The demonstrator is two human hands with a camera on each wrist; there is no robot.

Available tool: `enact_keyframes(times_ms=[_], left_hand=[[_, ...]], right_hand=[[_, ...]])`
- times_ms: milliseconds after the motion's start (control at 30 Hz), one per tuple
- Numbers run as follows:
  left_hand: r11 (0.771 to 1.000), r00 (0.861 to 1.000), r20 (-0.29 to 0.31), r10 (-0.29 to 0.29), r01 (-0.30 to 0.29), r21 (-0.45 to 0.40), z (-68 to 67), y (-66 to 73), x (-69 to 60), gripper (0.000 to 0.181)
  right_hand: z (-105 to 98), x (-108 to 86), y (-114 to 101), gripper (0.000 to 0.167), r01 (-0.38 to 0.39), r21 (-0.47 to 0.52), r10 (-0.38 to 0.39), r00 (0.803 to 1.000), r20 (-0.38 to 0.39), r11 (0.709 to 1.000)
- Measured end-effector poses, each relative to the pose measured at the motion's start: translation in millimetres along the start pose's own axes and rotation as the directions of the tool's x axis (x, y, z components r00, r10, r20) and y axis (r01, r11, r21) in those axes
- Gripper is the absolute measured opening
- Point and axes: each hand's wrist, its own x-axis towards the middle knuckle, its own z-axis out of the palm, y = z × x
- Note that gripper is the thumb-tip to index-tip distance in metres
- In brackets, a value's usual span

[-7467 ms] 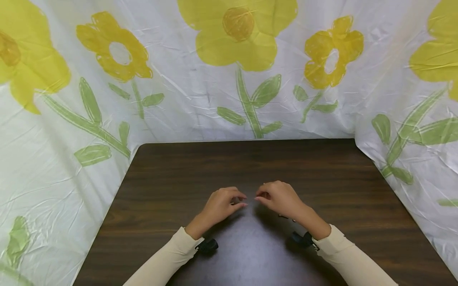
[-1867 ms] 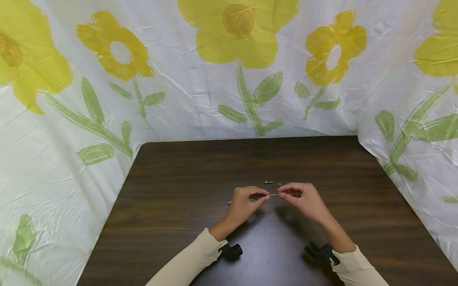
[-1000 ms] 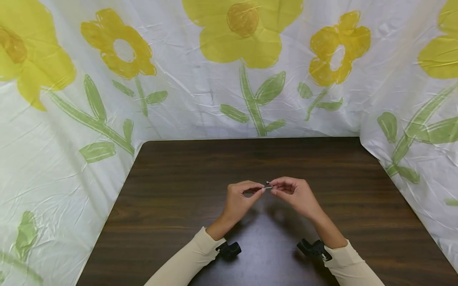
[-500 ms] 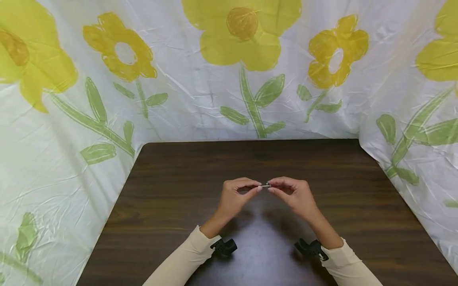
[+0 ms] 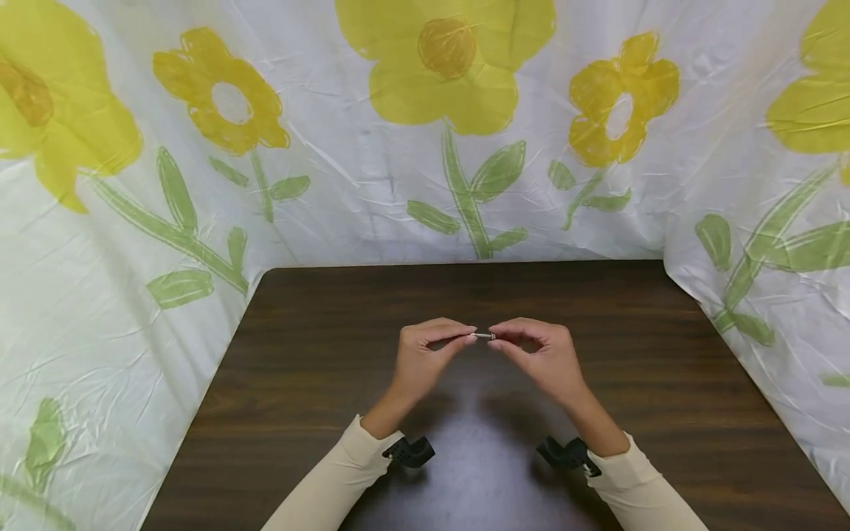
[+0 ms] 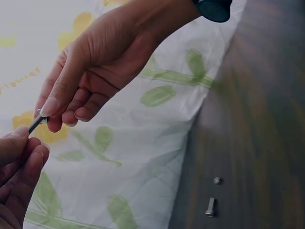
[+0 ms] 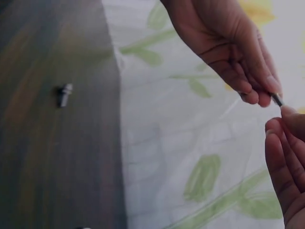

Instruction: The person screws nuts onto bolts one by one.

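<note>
My left hand [image 5: 420, 360] pinches a small metal bolt [image 5: 482, 335] between thumb and fingers, above the middle of the table. At the bolt's right end, my right hand [image 5: 550, 361] pinches a small silvery piece that looks like a nut [image 6: 42, 118]. The left wrist view shows this piece around the shaft at the right fingertips. How far it sits along the thread is hidden. On the table lie another bolt [image 6: 211, 207] and a loose nut [image 6: 217, 181]. A further bolt [image 7: 63, 95], seemingly with a nut on it, appears blurred in the right wrist view.
The dark wood-grain table [image 5: 319, 310] reaches back to a white cloth [image 5: 358, 192] with yellow flowers, which hangs at the back and both sides. Black wrist cameras [image 5: 409, 451] sit below both cuffs.
Earliest, the hands stood apart with no bolt visible between them. Later a bolt is held between them. Over the last second both hands have drifted left and slightly away from the body.
</note>
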Motion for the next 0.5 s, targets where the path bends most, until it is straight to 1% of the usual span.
enact_keyframes(times_ms=[67,200,333,433,500], left_hand=[[1.000,1.000,-0.012,0.017,-0.017,0.011,-1.8,4.8,3.8,0.012],[0.999,0.999,-0.025,0.041,-0.040,0.026,-3.5,7.8,7.9,0.013],[0.997,0.997,-0.029,0.073,-0.072,0.040,-4.3,-0.4,9.1,0.013],[0.994,0.995,-0.028,0.097,-0.095,0.061,-5.7,-6.8,10.2,0.013],[0.992,0.994,-0.026,0.108,-0.106,0.071,-7.1,-7.4,11.8,0.012]], right_hand=[[0.8,4.8,-4.2,0.024,0.027,0.004,-0.027,1.000,-0.002,1.000],[1.6,12.7,-11.9,0.028,0.074,0.004,-0.074,0.997,-0.005,0.997],[2.4,17.9,-16.4,0.030,0.135,-0.021,-0.135,0.991,-0.014,0.991],[2.4,21.2,-17.0,0.034,0.198,-0.055,-0.200,0.980,-0.024,0.979],[2.5,23.9,-17.2,0.038,0.238,-0.078,-0.240,0.970,-0.028,0.968]])
